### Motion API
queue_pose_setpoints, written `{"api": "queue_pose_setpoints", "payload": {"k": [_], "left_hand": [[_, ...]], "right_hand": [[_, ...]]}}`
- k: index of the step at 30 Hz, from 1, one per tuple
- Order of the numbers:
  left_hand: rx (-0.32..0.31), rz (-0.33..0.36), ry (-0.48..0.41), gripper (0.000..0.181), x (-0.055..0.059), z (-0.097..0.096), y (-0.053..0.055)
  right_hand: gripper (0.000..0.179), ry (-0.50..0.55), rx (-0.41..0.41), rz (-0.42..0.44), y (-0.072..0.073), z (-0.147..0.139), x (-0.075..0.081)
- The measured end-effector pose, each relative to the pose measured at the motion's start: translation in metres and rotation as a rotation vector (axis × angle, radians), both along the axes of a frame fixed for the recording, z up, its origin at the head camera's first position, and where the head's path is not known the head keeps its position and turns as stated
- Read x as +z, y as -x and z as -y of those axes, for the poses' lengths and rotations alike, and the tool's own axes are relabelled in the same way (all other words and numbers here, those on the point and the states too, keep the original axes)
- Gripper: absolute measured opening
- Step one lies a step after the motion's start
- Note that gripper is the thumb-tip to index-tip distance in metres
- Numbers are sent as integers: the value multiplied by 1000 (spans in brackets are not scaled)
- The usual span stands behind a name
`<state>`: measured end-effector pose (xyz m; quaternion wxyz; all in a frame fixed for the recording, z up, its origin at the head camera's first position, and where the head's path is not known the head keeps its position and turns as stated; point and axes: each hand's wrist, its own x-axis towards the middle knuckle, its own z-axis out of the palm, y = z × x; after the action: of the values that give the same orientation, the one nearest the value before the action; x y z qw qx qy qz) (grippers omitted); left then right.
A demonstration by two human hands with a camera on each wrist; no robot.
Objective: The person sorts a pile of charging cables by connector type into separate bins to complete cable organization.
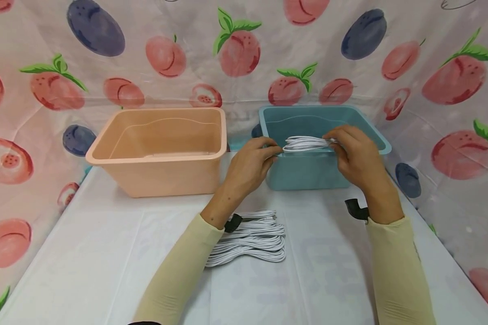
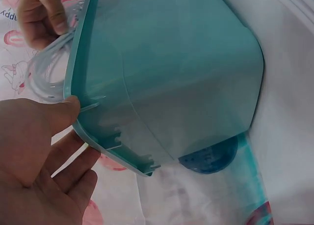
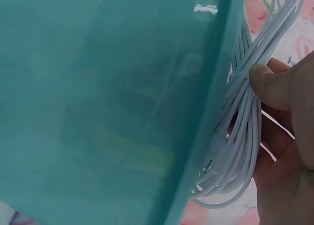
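A coiled white cable point(image 1: 305, 143) is in my right hand point(image 1: 359, 155), held at the near rim of the teal bin point(image 1: 309, 174). The right wrist view shows thumb and fingers pinching this cable point(image 3: 240, 107) around its middle, near a white tie. My left hand point(image 1: 250, 164) is at the bin's near left corner. In the left wrist view its thumb and fingers grip the rim of the teal bin point(image 2: 171, 72), and the coil hangs just beyond. Several more bundled white cables point(image 1: 256, 243) lie stacked on the table, partly hidden by the left forearm.
A peach-coloured bin point(image 1: 175, 176) stands left of the teal one, its inside visible. Both are at the back of a table covered with a white cloth point(image 1: 85, 253). Behind and to the sides hangs a fruit-printed curtain point(image 1: 146, 27).
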<state>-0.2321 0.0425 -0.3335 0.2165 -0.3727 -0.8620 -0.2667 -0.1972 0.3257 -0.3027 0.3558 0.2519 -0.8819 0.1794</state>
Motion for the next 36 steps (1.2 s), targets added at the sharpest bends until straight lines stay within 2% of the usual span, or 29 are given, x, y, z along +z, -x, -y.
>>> {"api": "queue_pose_setpoints", "payload": {"k": [6, 13, 24, 36], "left_hand": [[7, 11, 1, 25, 0, 0, 0], [18, 14, 6, 26, 0, 0, 1], [10, 12, 7, 25, -1, 0, 0], [5, 3, 4, 25, -1, 0, 0]], "right_hand": [[26, -4, -29, 40, 8, -6, -10], [23, -14, -43, 71, 10, -8, -13], [27, -18, -20, 91, 6, -7, -11], [29, -72, 43, 91, -3, 13, -6]]}}
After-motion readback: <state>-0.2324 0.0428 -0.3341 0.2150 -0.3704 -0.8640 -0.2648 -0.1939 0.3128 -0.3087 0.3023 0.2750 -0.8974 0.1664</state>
